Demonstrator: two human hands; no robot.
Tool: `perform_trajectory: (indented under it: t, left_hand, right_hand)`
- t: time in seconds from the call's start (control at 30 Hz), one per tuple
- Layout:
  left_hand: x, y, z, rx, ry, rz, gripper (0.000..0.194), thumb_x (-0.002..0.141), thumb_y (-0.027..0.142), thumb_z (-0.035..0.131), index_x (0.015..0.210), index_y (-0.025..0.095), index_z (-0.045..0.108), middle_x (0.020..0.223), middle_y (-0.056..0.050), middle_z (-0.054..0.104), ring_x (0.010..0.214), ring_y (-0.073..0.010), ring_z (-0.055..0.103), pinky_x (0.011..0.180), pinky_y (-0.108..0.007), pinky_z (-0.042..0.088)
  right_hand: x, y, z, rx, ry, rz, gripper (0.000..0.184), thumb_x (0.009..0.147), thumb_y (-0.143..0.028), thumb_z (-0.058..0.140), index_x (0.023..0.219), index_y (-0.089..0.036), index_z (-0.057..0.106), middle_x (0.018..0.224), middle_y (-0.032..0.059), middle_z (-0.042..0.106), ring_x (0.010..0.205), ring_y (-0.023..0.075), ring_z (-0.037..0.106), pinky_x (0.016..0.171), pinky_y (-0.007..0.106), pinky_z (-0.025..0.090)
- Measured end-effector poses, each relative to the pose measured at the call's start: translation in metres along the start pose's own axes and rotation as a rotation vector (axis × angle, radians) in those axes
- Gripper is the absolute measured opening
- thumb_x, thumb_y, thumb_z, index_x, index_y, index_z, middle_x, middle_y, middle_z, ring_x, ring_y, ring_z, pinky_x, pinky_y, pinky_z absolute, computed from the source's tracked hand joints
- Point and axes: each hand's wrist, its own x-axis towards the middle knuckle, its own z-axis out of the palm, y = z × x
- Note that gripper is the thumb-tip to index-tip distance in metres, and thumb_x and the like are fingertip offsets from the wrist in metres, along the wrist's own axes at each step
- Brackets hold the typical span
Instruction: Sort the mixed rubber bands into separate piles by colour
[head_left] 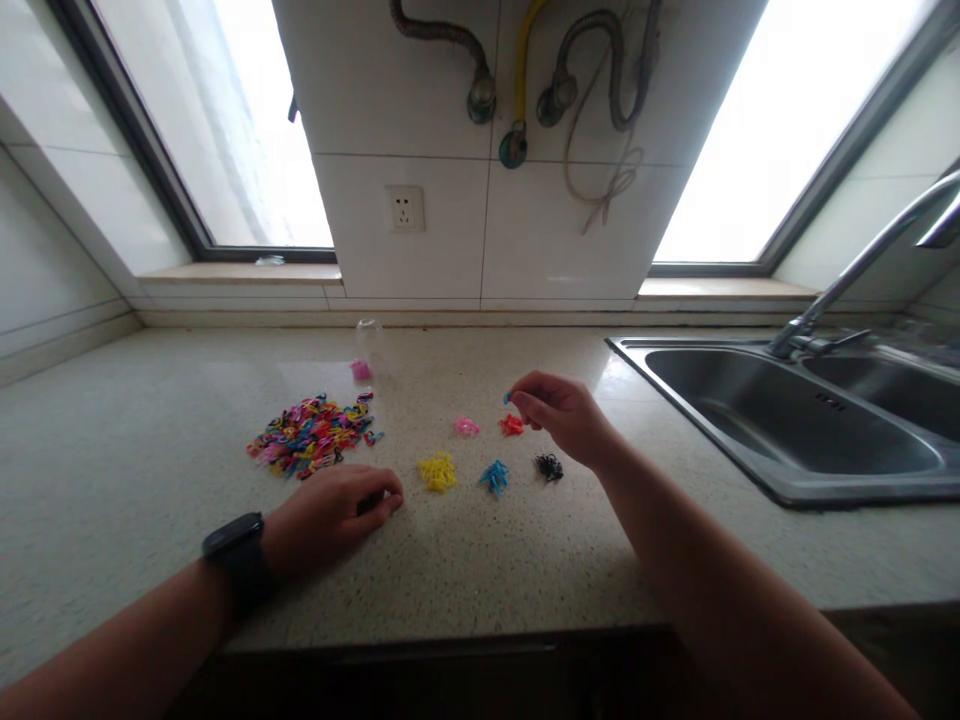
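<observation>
My right hand (pixel 559 408) is raised above the counter, thumb and forefinger pinching a small blue plastic piece (pixel 507 398). Just below those fingertips lies a small red pile (pixel 511 425). My left hand (pixel 341 512), with a dark watch on the wrist, rests on the counter with fingers curled and thumb against forefinger; anything inside is hidden. Close to it sits a yellow pile (pixel 437 471). A blue pile (pixel 494 477), a black pile (pixel 549 467) and a pink pile (pixel 466 427) lie nearby. Beyond my left hand spreads a large mixed heap (pixel 311 435) of small coloured pieces.
A clear cup (pixel 369 345) stands behind the heap, with a pink object (pixel 361 370) beside it. The speckled counter (pixel 480 580) runs up to a tiled wall with a socket (pixel 406 209). At right are a steel sink (pixel 780 420) and a faucet (pixel 847 270).
</observation>
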Motion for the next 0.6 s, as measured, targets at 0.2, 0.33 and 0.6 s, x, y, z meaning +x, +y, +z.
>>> perform_trajectory:
  t: [0.2,0.33,0.6]
  left_hand:
    - [0.000,0.000,0.000,-0.015,0.006,-0.002,0.026,0.095,0.035,0.044,0.094,0.021,0.066,0.082,-0.003,0.067,0.074,-0.0157,0.059,0.069,-0.027,0.041]
    - [0.000,-0.001,0.000,-0.015,-0.005,-0.011,0.025,0.095,0.035,0.045,0.094,0.021,0.066,0.084,-0.003,0.068,0.077,-0.0161,0.060,0.070,-0.028,0.041]
    - [0.000,0.000,-0.001,-0.005,-0.027,-0.026,0.025,0.096,0.036,0.044,0.096,0.022,0.065,0.085,-0.002,0.068,0.077,-0.0161,0.060,0.071,-0.028,0.040]
  right_hand:
    - [-0.002,0.002,-0.003,0.031,-0.112,0.034,0.022,0.079,-0.039,0.069,0.081,-0.018,0.065,0.061,-0.0039,0.057,0.052,0.0060,0.048,0.048,0.020,0.041]
    - [-0.002,0.005,-0.006,0.022,-0.161,0.037,0.024,0.078,-0.040,0.071,0.083,-0.017,0.066,0.064,-0.0023,0.059,0.057,0.0074,0.052,0.052,0.021,0.043]
    - [-0.002,0.007,-0.014,-0.107,-0.244,-0.007,0.021,0.079,-0.037,0.072,0.086,-0.017,0.070,0.068,-0.0008,0.062,0.061,0.0088,0.053,0.057,0.023,0.043]
